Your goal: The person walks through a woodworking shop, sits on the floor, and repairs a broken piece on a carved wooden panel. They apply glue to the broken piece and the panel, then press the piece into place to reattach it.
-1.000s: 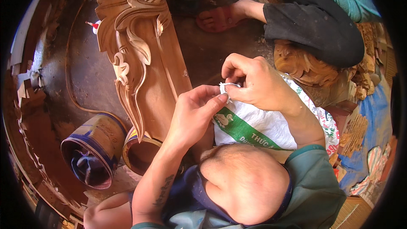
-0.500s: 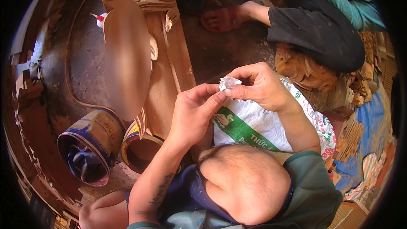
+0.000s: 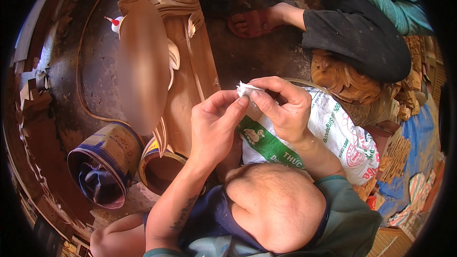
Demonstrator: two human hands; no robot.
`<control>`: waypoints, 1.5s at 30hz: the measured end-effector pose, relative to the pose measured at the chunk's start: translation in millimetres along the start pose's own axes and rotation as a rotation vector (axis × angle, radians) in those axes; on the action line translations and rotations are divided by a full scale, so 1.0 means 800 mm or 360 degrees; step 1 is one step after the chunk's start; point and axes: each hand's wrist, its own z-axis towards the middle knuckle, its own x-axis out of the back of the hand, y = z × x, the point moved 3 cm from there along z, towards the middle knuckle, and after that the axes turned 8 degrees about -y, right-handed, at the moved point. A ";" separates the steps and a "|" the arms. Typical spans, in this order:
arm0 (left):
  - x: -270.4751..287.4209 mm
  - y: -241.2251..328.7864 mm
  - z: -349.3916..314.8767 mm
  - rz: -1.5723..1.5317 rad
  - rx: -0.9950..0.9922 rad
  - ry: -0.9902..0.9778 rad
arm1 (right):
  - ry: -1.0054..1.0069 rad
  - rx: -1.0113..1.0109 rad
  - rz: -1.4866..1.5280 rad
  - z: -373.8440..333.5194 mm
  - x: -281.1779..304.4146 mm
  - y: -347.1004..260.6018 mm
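Observation:
Thumbs and fingertips together, both my hands pinch a small crumpled white scrap (image 3: 244, 88), perhaps paper or thin plastic. My left hand (image 3: 212, 121) is closed on its lower left side. My right hand (image 3: 285, 107) grips it from the right, with the index finger curled over the top. Below them, a white and green woven sack (image 3: 328, 121) is spread beside my bare knee (image 3: 276, 204). Just left of my hands lies a long carved wooden panel (image 3: 195, 57); a blurred oval patch hides part of it.
Two buckets stand at the left, a blue one (image 3: 131, 145) with dark cloth inside and a smaller one (image 3: 147, 154). A white bottle with a red tip (image 3: 115, 26) is beside the panel. Another person's leg (image 3: 357, 40) rests over a carved wooden piece (image 3: 340, 78). A blue tarp (image 3: 412, 145) lies far right.
My right hand has turned and shifted slightly left and down, its thumb now pointing up over the scrap. The scrap has moved a little left, still between both hands.

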 end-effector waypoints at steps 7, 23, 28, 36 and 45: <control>-0.004 0.002 -0.001 -0.0216 0.0083 0.0025 | 0.0015 0.0515 -0.0540 0.000 -0.003 -0.005; 0.008 -0.003 -0.002 -0.0477 0.0009 -0.0053 | -0.0149 0.0397 -0.0331 -0.003 0.002 -0.007; 0.002 0.009 -0.006 -0.0076 -0.0149 0.0074 | -0.0219 -0.0435 0.1033 0.005 -0.020 0.009; 0.010 0.001 0.002 -0.0423 -0.0091 0.0160 | -0.0197 -0.0397 0.0738 0.010 -0.046 0.004; 0.028 0.052 0.004 0.0454 -0.0295 0.0189 | -0.0325 -0.0556 0.0539 0.009 -0.008 0.029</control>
